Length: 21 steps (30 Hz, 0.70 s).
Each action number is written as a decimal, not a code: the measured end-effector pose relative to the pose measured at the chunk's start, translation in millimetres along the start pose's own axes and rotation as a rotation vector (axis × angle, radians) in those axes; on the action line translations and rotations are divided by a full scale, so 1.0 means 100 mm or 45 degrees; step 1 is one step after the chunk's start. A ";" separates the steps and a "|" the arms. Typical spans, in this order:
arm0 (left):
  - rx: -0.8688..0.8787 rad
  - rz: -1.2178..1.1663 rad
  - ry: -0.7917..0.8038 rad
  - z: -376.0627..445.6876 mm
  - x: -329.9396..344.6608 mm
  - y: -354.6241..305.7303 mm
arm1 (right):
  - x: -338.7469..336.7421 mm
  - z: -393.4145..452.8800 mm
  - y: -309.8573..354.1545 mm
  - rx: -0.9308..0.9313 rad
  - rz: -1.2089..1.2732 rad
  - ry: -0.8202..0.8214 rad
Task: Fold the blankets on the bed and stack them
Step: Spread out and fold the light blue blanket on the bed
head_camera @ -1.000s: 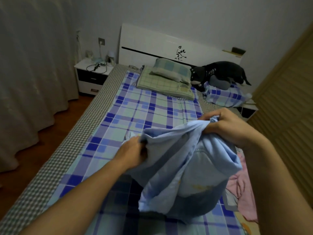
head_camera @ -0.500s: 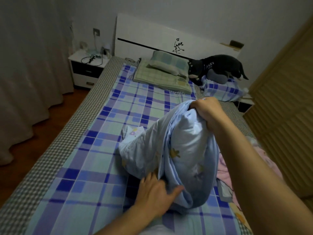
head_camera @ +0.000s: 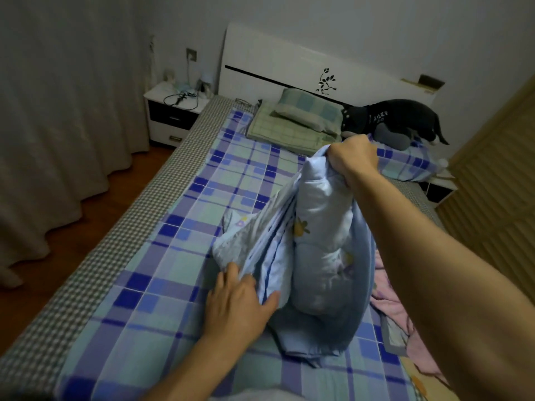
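Dim bedroom, plaid-sheeted bed (head_camera: 150, 285). Head view: right hand (head_camera: 351, 159) grips the light blue blanket (head_camera: 318, 250) bunched aloft over mid-bed; left hand (head_camera: 240, 302), fingers straight, touches its lower layers. Best find an edge and spread it flat before folding.

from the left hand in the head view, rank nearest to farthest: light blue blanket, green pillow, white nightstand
1. light blue blanket: touched by the left hand, bunched mid-bed.
2. green pillow: far up the bed, by the headboard.
3. white nightstand: off the bed, beyond its far left corner; roughly as far as the pillow, too close to call.
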State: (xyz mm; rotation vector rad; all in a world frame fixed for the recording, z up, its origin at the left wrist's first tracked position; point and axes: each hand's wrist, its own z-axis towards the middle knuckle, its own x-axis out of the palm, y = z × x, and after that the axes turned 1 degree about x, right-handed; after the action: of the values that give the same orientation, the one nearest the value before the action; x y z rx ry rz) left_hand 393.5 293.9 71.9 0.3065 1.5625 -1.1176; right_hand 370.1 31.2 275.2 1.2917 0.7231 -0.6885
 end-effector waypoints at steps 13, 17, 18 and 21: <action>0.652 -0.122 -0.227 -0.12 0.35 0.31 | -0.14 -0.05 -0.30 -0.100 -0.072 -0.088; 0.915 -0.134 -0.323 -0.07 -0.06 0.56 | -0.21 -0.01 -0.66 -0.340 -0.135 -0.193; 0.895 -0.124 -0.309 -0.03 -0.21 0.65 | -0.23 0.00 -0.75 -0.418 -0.189 -0.212; 0.787 -0.114 -0.336 0.15 -0.81 0.88 | -0.25 0.01 -0.98 -0.643 -0.349 -0.207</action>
State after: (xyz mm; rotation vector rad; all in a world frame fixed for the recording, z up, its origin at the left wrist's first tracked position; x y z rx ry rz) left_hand 491.9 357.2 101.5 0.4784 0.9793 -1.6300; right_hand 277.3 16.6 237.2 0.6746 0.8810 -0.7603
